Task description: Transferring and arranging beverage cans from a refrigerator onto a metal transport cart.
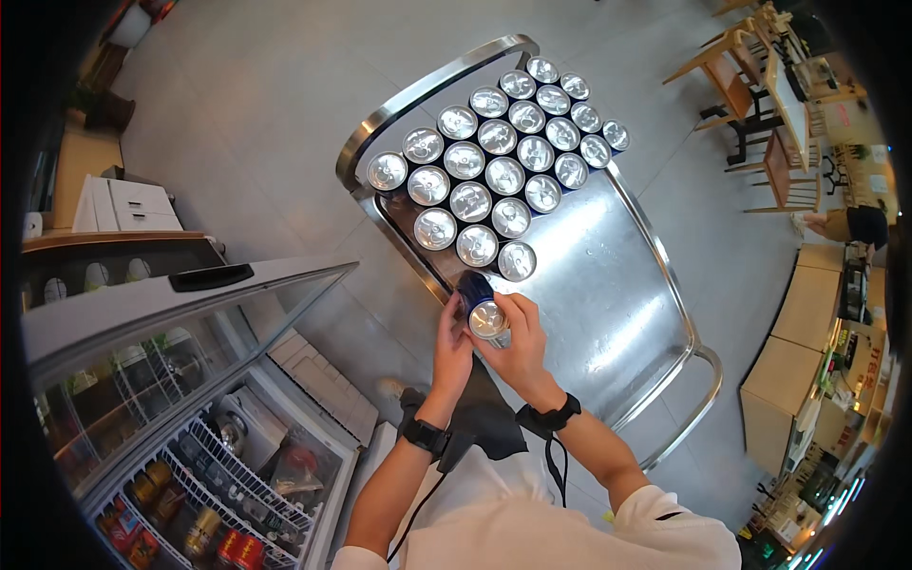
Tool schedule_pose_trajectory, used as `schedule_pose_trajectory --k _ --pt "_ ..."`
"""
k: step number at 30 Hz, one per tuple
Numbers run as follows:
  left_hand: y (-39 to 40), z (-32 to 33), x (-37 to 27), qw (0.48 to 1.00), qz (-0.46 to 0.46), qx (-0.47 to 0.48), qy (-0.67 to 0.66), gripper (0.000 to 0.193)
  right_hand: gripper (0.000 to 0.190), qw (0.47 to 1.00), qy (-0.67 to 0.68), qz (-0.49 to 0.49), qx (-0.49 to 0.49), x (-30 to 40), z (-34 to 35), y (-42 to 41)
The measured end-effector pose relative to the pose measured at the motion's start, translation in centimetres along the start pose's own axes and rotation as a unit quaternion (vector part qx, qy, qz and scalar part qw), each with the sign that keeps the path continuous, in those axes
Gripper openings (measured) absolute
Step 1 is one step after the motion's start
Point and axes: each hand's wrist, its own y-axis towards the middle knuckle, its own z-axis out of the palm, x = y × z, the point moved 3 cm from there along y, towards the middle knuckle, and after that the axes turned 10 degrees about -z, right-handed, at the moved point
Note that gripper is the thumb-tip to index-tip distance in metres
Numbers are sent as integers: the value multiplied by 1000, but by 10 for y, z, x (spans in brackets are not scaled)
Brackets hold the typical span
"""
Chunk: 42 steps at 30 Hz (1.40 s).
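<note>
Both of my hands are closed around a dark blue drink can [476, 292] with a silver lid, held tilted over the near left edge of a stainless steel cart tray [598, 285]. My left hand [453, 349] holds its left side and my right hand [516, 342] its right side. Another silver surface shows just below the lid by my right fingers; what it is cannot be made out. Beyond my hands, many upright blue cans with silver lids [506, 176] stand close together in staggered rows at the far end of the tray.
To the left, a glass-door fridge [335, 491] stands with its door [192, 306] swung out, wire racks inside holding cans and bottles. The cart has curved metal handles [427, 85]. Wooden chairs [776, 171] and a table are at the upper right, cabinets [805, 306] at the right, where a person stands.
</note>
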Motion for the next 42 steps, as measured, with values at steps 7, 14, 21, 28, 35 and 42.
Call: schedule_pose_trajectory --k 7,14,21,28,35,42 --pt "12 -10 3 990 71 -24 118 72 70 998 44 -15 -40 -17 13 0" --pt "13 -3 -14 982 67 -34 172 78 66 997 45 -30 -51 -26 23 -4" --pt "25 -8 -17 963 127 -53 232 74 62 996 62 -47 -34 -28 31 -18" --pt "35 -12 -4 967 136 -66 207 74 56 974 151 95 -138 -52 0 -24" --pt "43 -2 -6 973 135 -59 177 71 59 949 152 273 -26 -83 19 -17" --pt "44 -4 -4 963 156 -71 208 72 57 946 158 283 -24 -88 30 -25"
